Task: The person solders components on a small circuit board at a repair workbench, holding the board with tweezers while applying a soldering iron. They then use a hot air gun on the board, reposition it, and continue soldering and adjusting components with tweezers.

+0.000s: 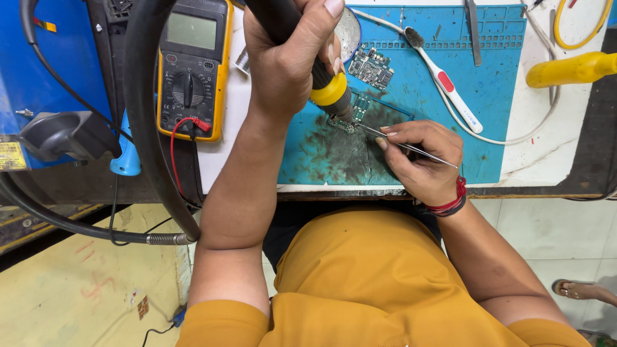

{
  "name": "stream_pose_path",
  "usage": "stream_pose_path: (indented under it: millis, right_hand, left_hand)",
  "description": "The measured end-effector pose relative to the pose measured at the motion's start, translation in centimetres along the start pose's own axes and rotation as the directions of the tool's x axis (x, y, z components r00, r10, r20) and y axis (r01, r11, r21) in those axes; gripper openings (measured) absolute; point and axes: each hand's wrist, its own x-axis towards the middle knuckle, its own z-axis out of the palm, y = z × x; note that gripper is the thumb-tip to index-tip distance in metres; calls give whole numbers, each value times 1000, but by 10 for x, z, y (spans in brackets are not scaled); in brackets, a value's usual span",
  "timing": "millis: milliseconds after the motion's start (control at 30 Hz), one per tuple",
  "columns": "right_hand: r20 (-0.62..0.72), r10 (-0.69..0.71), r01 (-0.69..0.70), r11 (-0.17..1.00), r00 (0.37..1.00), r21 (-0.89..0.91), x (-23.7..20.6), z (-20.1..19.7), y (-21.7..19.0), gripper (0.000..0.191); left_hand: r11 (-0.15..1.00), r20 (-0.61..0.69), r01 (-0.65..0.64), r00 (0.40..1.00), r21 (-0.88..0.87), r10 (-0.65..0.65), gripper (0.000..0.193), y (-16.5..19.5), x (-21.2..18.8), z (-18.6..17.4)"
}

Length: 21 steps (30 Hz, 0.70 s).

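The board (350, 115) lies on the blue mat (495, 90) between both hands, left (286, 58) gripping a hot-air nozzle (331, 93) over it, right (421, 157) pinching tweezers (411, 148) at its edge, apparently mid-rework, needing steady aim.

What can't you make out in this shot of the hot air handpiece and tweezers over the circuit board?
Head view only:
- Nozzle tip of the hot air handpiece: hidden behind the left hand.
- Tweezers tips and the part they touch on the circuit board: too small.
- Multimeter screen: too small and dim to read.
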Motion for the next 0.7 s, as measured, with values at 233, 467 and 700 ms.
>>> stream_pose_path:
  millis: [233, 467, 700]
  right_hand:
    - [-7, -4, 4, 1000, 1000, 0, 1, 0, 0, 17]
    - [-8, 1, -1, 1000, 1000, -2, 1, 0, 1, 17]
    - [-1, 4, -4, 1000, 1000, 6, 2, -1, 0, 17]
  left_hand:
    - [1000, 10, -8, 1000, -19, 8, 18, -1, 2, -2]
    - [1000, 3, -1, 1000, -28, 1, 17, -2, 1, -2]
    - [1000, 0, -4, 1000, -31, 4, 14, -2, 1, -2]
